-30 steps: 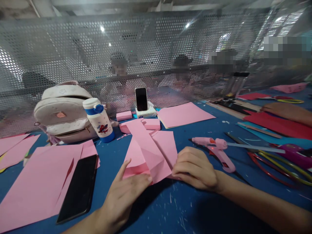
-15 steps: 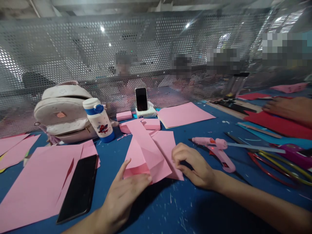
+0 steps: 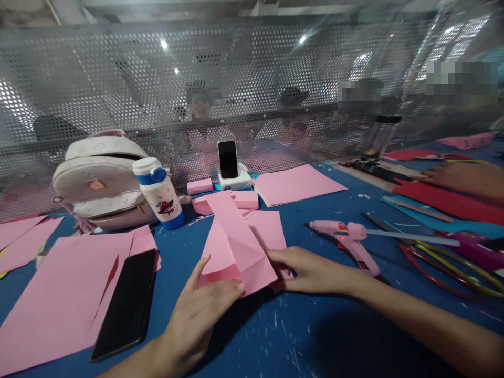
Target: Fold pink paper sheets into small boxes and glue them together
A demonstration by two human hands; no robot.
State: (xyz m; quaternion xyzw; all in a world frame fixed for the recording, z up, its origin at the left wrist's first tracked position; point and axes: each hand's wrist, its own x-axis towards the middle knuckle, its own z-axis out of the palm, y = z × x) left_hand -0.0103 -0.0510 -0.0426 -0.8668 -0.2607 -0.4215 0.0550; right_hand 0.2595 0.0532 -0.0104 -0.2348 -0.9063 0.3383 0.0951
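From here I see the creased pink paper form [image 3: 238, 239] lying left of the pink plastic glue gun [image 3: 351, 240]. The left hand [image 3: 207, 310], loosely open with thumb spread, rests along its near edge; the right hand [image 3: 309, 269], half curled, touches the side toward the gun, though I can't tell whether it pinches.

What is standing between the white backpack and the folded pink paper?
In the head view, a white and blue bottle stands between the backpack and the folded pink paper.
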